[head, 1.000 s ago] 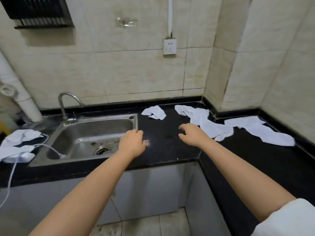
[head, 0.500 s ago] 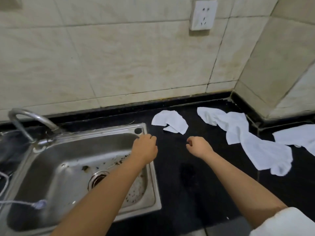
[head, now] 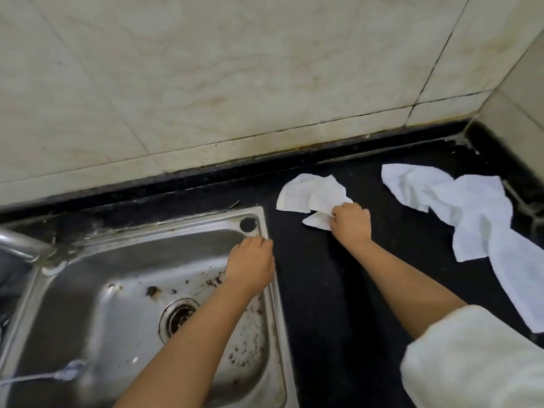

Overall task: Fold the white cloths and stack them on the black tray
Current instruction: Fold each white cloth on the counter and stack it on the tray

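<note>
A small crumpled white cloth (head: 309,194) lies on the black counter near the back wall. My right hand (head: 351,223) grips its near right corner with curled fingers. My left hand (head: 250,265) hovers over the right rim of the sink, fingers curled, holding nothing. A longer heap of white cloths (head: 471,213) lies further right on the counter, running toward the right edge of the view. No black tray is in view.
A steel sink (head: 117,290) with a drain and dark specks fills the lower left, with a tap (head: 20,245) at its left. The tiled wall (head: 235,83) stands close behind. The black counter (head: 323,304) runs between sink and cloths.
The view has moved closer and lower. My right hand has reached forward and taken hold of the small cloth's corner. My left hand stays over the sink's right rim.
</note>
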